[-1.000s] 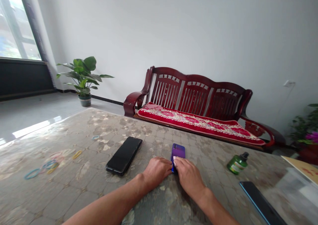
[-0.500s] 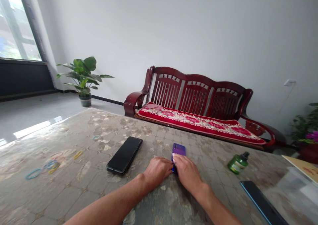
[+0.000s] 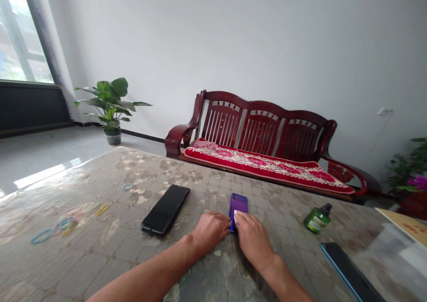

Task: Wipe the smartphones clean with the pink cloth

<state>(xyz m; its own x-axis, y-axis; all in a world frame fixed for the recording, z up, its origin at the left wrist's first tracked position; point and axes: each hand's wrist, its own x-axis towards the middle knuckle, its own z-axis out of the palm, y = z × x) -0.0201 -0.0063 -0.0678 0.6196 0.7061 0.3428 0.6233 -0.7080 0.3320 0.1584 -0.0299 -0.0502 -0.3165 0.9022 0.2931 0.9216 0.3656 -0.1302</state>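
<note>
A purple smartphone (image 3: 240, 201) lies back up on the patterned table, its camera end pointing away from me. Against its left edge, my left hand (image 3: 212, 231) is closed, fingertips gripping the side near the lower end. My right hand (image 3: 252, 236) rests over the phone's lower right part with its fingers bent together. A small white bit shows at its fingertips on the phone's back; what it is, I cannot make out. To the left of my hands lies a black smartphone (image 3: 166, 209), screen up.
Another dark phone (image 3: 350, 271) with a blue edge lies at right, near a green pump bottle (image 3: 317, 219). Several coloured rubber bands (image 3: 65, 224) are scattered at left. A clear box (image 3: 398, 248) stands at the right edge. Beyond the table (image 3: 110, 257) is a wooden bench (image 3: 260, 119).
My right hand has slid slightly toward me along the phone's back, uncovering more of it. My left hand stays at the phone's left edge. The view has shifted a little.
</note>
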